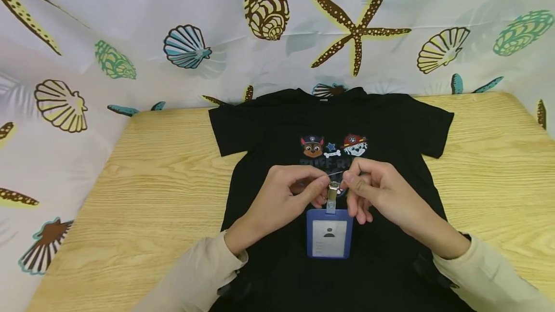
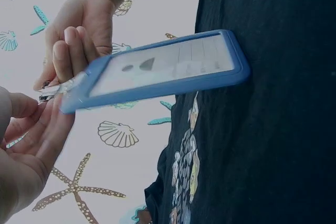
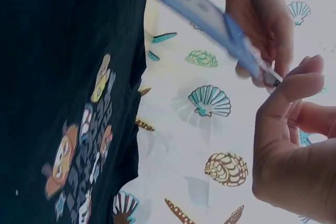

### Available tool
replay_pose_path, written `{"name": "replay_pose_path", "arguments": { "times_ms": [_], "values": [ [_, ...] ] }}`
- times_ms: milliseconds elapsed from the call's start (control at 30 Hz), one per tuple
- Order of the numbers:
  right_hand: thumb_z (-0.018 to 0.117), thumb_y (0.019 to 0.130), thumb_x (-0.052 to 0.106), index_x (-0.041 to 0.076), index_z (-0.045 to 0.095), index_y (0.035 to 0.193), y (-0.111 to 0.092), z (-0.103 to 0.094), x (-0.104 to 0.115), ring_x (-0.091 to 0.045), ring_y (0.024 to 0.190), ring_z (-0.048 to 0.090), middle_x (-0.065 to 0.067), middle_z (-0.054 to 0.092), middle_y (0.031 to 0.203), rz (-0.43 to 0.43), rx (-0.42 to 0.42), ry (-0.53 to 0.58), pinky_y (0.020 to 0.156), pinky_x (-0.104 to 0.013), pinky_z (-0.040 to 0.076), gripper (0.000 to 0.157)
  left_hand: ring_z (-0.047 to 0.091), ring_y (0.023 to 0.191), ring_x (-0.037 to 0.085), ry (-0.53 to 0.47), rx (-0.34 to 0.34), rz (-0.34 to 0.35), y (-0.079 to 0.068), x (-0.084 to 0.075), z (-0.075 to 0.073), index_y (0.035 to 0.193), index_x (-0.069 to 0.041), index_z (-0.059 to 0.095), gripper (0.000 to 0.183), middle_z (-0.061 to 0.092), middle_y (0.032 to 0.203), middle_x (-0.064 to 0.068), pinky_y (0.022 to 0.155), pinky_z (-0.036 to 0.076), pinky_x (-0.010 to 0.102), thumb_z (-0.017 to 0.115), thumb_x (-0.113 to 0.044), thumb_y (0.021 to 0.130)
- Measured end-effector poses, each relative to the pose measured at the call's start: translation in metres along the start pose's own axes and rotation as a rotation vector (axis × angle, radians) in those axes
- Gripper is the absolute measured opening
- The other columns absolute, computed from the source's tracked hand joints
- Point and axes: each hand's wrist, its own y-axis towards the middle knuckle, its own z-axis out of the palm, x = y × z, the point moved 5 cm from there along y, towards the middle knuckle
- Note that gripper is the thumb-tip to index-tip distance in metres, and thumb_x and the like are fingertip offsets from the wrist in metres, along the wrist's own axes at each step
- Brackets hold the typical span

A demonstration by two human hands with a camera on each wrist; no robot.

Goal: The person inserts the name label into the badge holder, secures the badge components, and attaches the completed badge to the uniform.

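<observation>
A blue badge holder (image 1: 329, 256) with a white card (image 1: 329, 237) hangs upright in front of the black T-shirt (image 1: 269, 235). From its top a clear strap leads to a metal clip (image 1: 333, 191). My left hand (image 1: 290, 196) pinches at the clip from the left side. A thin, pale, pin-like piece (image 1: 336, 173) spans the fingertips of both hands just above the clip. Its far end is pinched between thumb and forefinger of my right hand (image 1: 377, 191). In the left wrist view the badge holder (image 2: 157, 93) sticks out from the fingers; their tips partly hide the clip.
The T-shirt, with a cartoon dog print (image 1: 312, 147) on its chest, lies spread on a wooden table (image 1: 160, 182). Behind the table hangs a white cloth (image 1: 143, 4) patterned with shells and starfish.
</observation>
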Motion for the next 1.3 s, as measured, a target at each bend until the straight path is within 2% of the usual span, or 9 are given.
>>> {"name": "replay_pose_path", "arguments": {
  "times_ms": [133, 233, 400, 500, 667, 833, 1067, 1300],
  "values": [
    [0.049, 0.103, 0.019, -0.004, 0.052, 0.091, 0.007, -0.014, -0.004, -0.022, 0.052, 0.058, -0.012, 0.062, 0.068, 0.036, -0.017, -0.072, 0.047, -0.03, 0.049, 0.026, 0.066, 0.059, 0.009, -0.025, -0.001, -0.018, 0.008, 0.003, -0.001, 0.093, 0.005, 0.07, 0.014, 0.066, 0.072, 0.012, 0.055, 0.058, 0.029, 0.058, -0.001, 0.095],
    [0.053, 0.101, 0.018, -0.003, 0.056, 0.095, 0.015, -0.034, -0.008, -0.024, 0.056, 0.059, -0.015, 0.062, 0.072, 0.056, -0.071, -0.159, 0.049, -0.029, 0.05, 0.022, 0.066, 0.058, 0.011, -0.045, -0.016, -0.055, 0.017, 0.009, -0.003, 0.094, 0.007, 0.069, 0.014, 0.066, 0.073, 0.015, 0.055, 0.059, 0.031, 0.058, -0.001, 0.095],
    [0.062, 0.095, 0.013, 0.002, 0.064, 0.094, 0.033, -0.07, -0.022, -0.022, 0.06, 0.062, -0.014, 0.065, 0.076, 0.103, -0.199, -0.42, 0.051, -0.028, 0.051, 0.011, 0.068, 0.062, 0.018, -0.131, -0.023, -0.208, 0.032, 0.027, -0.005, 0.098, 0.008, 0.068, 0.018, 0.066, 0.077, 0.018, 0.057, 0.06, 0.036, 0.057, -0.006, 0.097],
    [0.064, 0.093, 0.011, 0.003, 0.067, 0.09, 0.049, -0.086, -0.032, -0.022, 0.061, 0.064, -0.01, 0.066, 0.075, 0.122, -0.239, -0.611, 0.051, -0.028, 0.05, 0.009, 0.069, 0.066, 0.02, -0.187, -0.014, -0.308, 0.042, 0.039, -0.004, 0.099, 0.006, 0.068, 0.019, 0.066, 0.079, 0.014, 0.06, 0.06, 0.039, 0.056, -0.01, 0.098],
    [0.066, 0.09, 0.01, 0.003, 0.069, 0.085, 0.076, -0.103, -0.043, -0.019, 0.058, 0.062, -0.008, 0.067, 0.071, 0.131, -0.264, -0.809, 0.05, -0.028, 0.045, 0.009, 0.07, 0.069, 0.02, -0.226, -0.003, -0.38, 0.061, 0.056, 0.0, 0.096, 0.004, 0.067, 0.022, 0.064, 0.081, 0.014, 0.063, 0.06, 0.04, 0.055, -0.013, 0.1],
    [0.068, 0.088, 0.01, 0.003, 0.068, 0.083, 0.094, -0.119, -0.051, -0.016, 0.056, 0.059, -0.007, 0.065, 0.069, 0.177, -0.299, -0.857, 0.046, -0.027, 0.043, 0.009, 0.07, 0.069, 0.018, -0.198, -0.021, -0.407, 0.078, 0.073, 0.001, 0.097, 0.003, 0.067, 0.022, 0.065, 0.081, 0.013, 0.062, 0.06, 0.037, 0.055, -0.015, 0.099],
    [0.07, 0.086, 0.013, 0.003, 0.069, 0.083, 0.113, -0.129, -0.062, -0.02, 0.06, 0.057, -0.008, 0.066, 0.072, 0.199, -0.307, -0.922, 0.047, -0.031, 0.043, 0.01, 0.07, 0.068, 0.015, -0.109, -0.1, -0.437, 0.101, 0.097, -0.001, 0.098, -0.001, 0.069, 0.021, 0.067, 0.081, 0.01, 0.058, 0.059, 0.031, 0.058, -0.018, 0.098],
    [0.07, 0.086, 0.011, 0.002, 0.069, 0.083, 0.12, -0.134, -0.076, -0.021, 0.061, 0.056, -0.009, 0.066, 0.073, 0.182, -0.313, -0.906, 0.048, -0.03, 0.042, 0.009, 0.07, 0.068, 0.016, -0.075, -0.119, -0.508, 0.111, 0.123, 0.0, 0.101, 0.0, 0.069, 0.019, 0.068, 0.083, 0.011, 0.057, 0.059, 0.031, 0.058, -0.016, 0.098]
  ]
}}
